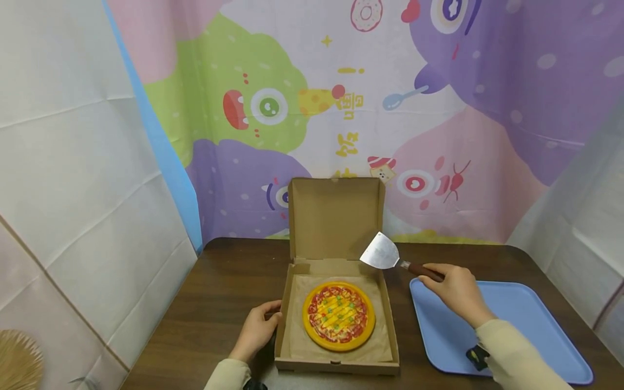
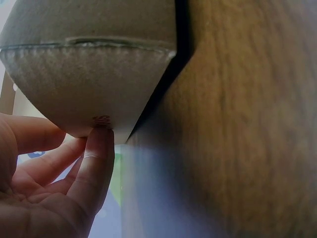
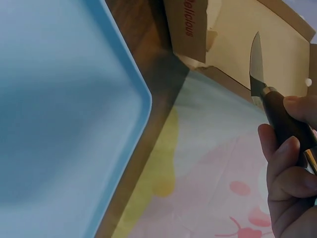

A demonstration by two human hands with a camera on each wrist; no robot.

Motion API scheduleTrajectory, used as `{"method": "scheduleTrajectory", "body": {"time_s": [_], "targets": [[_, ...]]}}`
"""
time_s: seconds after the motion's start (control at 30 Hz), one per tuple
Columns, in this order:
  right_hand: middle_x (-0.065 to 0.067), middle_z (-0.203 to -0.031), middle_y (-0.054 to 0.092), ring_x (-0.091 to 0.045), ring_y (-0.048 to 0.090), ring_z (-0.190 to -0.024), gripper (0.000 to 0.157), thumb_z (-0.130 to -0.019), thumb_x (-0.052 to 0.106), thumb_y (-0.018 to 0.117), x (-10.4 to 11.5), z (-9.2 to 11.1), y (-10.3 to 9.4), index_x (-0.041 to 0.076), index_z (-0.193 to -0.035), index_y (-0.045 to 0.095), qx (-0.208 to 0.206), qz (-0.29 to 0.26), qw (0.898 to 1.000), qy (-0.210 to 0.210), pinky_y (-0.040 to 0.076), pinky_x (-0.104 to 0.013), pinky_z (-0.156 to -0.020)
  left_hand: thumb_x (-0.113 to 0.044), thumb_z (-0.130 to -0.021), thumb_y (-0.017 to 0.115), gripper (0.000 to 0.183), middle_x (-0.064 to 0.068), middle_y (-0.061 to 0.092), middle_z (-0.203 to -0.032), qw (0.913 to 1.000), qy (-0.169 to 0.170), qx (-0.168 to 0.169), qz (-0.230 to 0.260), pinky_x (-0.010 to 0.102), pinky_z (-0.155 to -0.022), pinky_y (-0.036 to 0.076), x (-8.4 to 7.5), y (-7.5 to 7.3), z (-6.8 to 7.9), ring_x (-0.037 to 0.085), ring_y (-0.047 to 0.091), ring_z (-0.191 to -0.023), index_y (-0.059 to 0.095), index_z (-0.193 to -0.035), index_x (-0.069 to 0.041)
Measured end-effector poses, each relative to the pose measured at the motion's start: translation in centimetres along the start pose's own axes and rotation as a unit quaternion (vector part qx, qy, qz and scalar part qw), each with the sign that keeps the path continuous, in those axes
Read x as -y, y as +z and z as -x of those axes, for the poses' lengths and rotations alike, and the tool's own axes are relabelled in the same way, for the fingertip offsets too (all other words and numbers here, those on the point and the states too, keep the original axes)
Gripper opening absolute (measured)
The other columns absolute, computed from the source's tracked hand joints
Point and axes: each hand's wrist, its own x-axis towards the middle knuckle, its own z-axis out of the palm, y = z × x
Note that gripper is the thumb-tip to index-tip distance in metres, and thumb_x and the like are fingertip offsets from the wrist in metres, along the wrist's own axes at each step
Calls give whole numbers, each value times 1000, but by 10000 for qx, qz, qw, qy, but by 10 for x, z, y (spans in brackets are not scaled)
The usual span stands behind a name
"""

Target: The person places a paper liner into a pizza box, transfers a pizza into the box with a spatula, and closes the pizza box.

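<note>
A cardboard pizza box [image 1: 336,368] stands with its lid [image 1: 336,219] raised at the back. Inside, a round pizza [image 1: 339,316] with a yellow crust lies on brown paper [image 1: 380,349]. My left hand [image 1: 258,330] rests against the box's left side, fingertips at the wall; in the left wrist view its fingers [image 2: 94,163] touch the red print. My right hand [image 1: 455,290] grips the dark brown handle of a metal spatula [image 1: 381,252]. The broad blade points left and overlaps the box's back right corner in the head view. Only its narrow side shows in the right wrist view.
A blue tray [image 1: 463,341] lies to the right of the box, under my right forearm. Both sit on a dark wooden table [image 1: 229,287]. Behind the table hangs a curtain [image 1: 341,124] with cartoon monsters, and pale cloth [image 1: 88,141] covers the left side.
</note>
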Motion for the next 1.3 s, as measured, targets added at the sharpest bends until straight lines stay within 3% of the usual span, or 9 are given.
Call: {"method": "scheduleTrajectory", "body": {"time_s": [0.23,0.5,0.6,0.77,0.93,1.13,1.3], "targets": [[-14,-90,74,-15,52,-61,34,-86,27,75,-5,9,-22,3,-109,73,201,39,9997,166,38,-25,-50,-2,-92,59,30,22,69,-111,10000,64,36,7,30,-78,53,-1,-1,2,27,67,-98,65,-120,8],[-12,-77,72,-11,47,-55,33,-83,25,77,-25,26,-47,-1,-103,74,-114,233,9996,146,35,-24,-47,-2,-92,59,31,22,69,-111,10000,49,40,72,27,-76,53,-1,-2,3,26,67,-95,64,-120,8],[-15,-80,73,-12,49,-58,34,-82,27,77,-38,33,-57,-1,-102,74,-114,365,9989,256,35,-26,-49,-1,-92,59,31,22,69,-111,10000,51,43,60,28,-77,53,0,-1,2,26,67,-95,64,-121,8],[-26,-93,72,-27,64,-71,44,-86,37,74,-63,46,-76,-2,-105,73,139,632,9960,613,43,-36,-56,-1,-92,58,30,23,69,-111,9999,68,37,75,27,-77,53,0,0,1,26,67,-95,64,-120,8],[-31,-98,70,-39,67,-80,46,-88,37,71,-93,61,-90,-6,-104,73,129,659,9938,884,46,-38,-57,-1,-92,58,30,22,70,-110,10000,14,39,81,27,-76,53,0,0,2,27,67,-96,64,-120,8],[-32,-92,69,-41,65,-75,45,-87,33,72,-123,80,-99,-10,-99,71,-124,851,9873,1334,47,-46,-60,-1,-92,59,30,22,70,-110,9999,1,59,117,28,-76,53,0,0,3,27,67,-96,64,-120,8],[-33,-77,67,-25,59,-57,39,-80,21,76,-146,96,-97,-16,-92,69,-690,790,9829,1516,42,-30,-53,-1,-92,59,31,22,69,-111,9999,-13,75,131,28,-76,53,-1,-1,3,26,67,-95,64,-121,8]]}}
